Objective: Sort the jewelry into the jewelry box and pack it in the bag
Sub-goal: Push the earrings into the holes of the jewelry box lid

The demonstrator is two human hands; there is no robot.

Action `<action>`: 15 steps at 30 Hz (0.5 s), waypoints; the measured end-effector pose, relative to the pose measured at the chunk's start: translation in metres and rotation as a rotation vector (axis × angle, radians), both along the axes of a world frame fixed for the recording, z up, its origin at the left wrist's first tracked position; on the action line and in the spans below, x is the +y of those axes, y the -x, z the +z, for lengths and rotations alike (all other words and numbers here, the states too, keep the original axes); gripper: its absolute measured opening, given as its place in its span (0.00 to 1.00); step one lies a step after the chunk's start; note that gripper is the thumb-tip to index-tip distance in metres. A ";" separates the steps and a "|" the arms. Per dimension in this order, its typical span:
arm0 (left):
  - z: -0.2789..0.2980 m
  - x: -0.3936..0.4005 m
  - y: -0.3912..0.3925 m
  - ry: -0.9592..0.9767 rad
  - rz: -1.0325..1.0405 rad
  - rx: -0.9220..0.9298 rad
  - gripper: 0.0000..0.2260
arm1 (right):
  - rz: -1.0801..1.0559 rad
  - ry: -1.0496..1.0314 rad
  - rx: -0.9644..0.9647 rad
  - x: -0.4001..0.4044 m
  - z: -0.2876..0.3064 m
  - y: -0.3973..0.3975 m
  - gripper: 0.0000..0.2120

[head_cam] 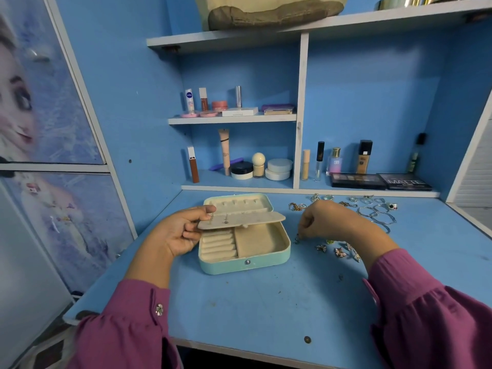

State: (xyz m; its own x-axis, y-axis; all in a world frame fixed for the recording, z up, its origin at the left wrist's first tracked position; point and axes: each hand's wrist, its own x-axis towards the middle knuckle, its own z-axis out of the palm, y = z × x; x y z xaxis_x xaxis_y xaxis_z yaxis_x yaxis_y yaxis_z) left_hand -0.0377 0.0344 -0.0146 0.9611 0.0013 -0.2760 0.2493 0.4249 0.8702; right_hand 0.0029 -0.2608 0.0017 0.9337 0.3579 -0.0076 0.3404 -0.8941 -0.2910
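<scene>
A mint-green jewelry box (pixel 243 265) lies open on the blue desk, its cream inside showing ring rolls and an empty square compartment. My left hand (pixel 177 231) grips the left end of the box's cream earring flap (pixel 255 219), which carries two earrings. My right hand (pixel 328 221) hovers to the right of the box and pinches a small earring (pixel 297 239) just above the desk. More earrings (pixel 339 250) lie below that hand. Rings and chains (pixel 354 202) and silver bangles (pixel 379 215) lie behind it. A bag (pixel 269 12) sits on the top shelf.
Cosmetics stand on the shelves (pixel 231 119) behind the desk; two palettes (pixel 380 181) lie at the back right. A wardrobe door with a cartoon print (pixel 40 102) is on the left. The desk's front edge (pixel 239 351) runs between my purple sleeves.
</scene>
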 end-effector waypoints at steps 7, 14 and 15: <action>0.001 -0.001 0.000 -0.033 -0.004 0.005 0.11 | 0.010 0.075 -0.002 0.001 0.002 0.004 0.03; 0.001 -0.001 0.001 -0.045 0.004 0.009 0.10 | -0.035 -0.172 -0.028 0.005 0.004 0.004 0.05; 0.001 -0.001 0.001 -0.045 0.002 0.009 0.10 | -0.039 -0.277 -0.046 0.007 0.006 0.005 0.05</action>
